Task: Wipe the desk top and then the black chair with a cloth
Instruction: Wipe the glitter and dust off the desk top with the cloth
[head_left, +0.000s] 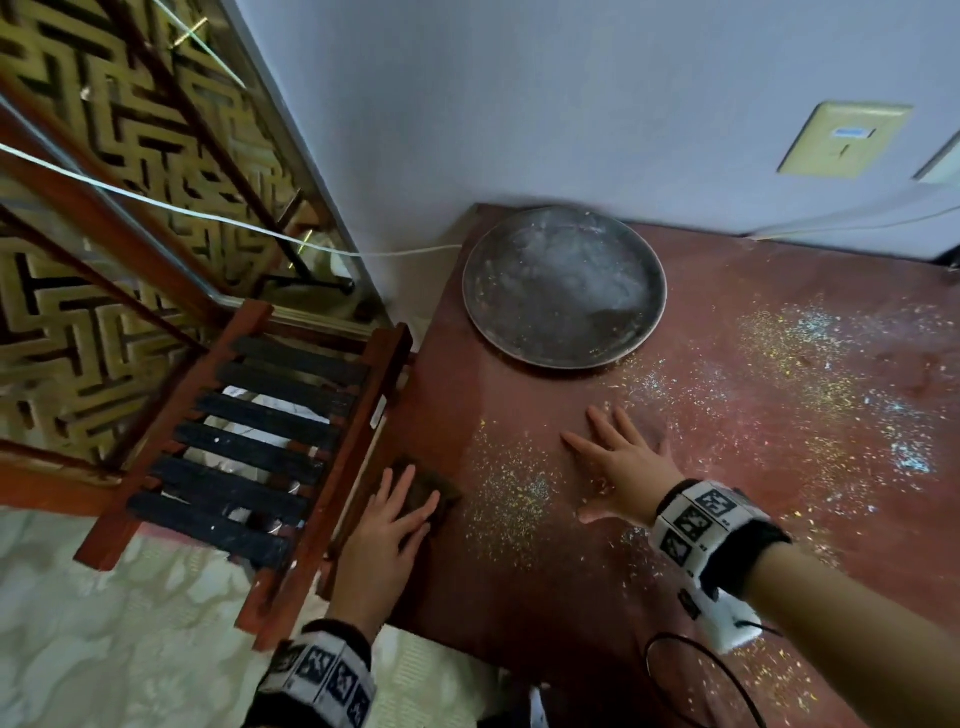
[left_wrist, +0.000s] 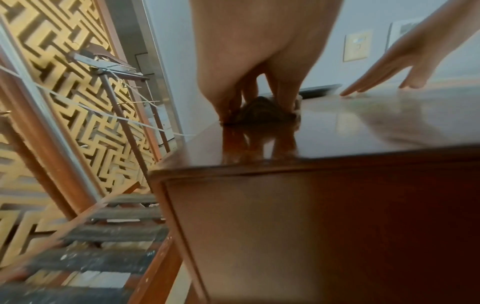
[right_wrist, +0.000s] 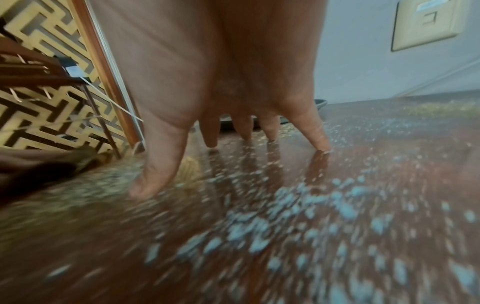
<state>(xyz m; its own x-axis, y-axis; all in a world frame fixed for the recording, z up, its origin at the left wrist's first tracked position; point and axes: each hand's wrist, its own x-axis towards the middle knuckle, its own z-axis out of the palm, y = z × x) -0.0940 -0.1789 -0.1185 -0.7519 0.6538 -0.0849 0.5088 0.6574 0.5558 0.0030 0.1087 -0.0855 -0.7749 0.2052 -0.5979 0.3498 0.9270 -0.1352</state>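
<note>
Left hand (head_left: 388, 525): lower centre, fingers flat, pressing brown cloth (head_left: 427, 488) onto desk top (head_left: 545, 597) at its left edge. Right hand (head_left: 621, 460): fingers spread, released, resting on desk among yellow and blue crumbs (head_left: 810, 374). Round tray (head_left: 563, 287): upper centre. Black chair (head_left: 249, 447): left of frame, beside desk.

Pale grey-blue wall (head_left: 571, 93) behind; yellow switch plate (head_left: 844, 139) at right. Gold-black geometric lattice screen (head_left: 78, 332) left. Pale patterned floor (head_left: 104, 623) below.
</note>
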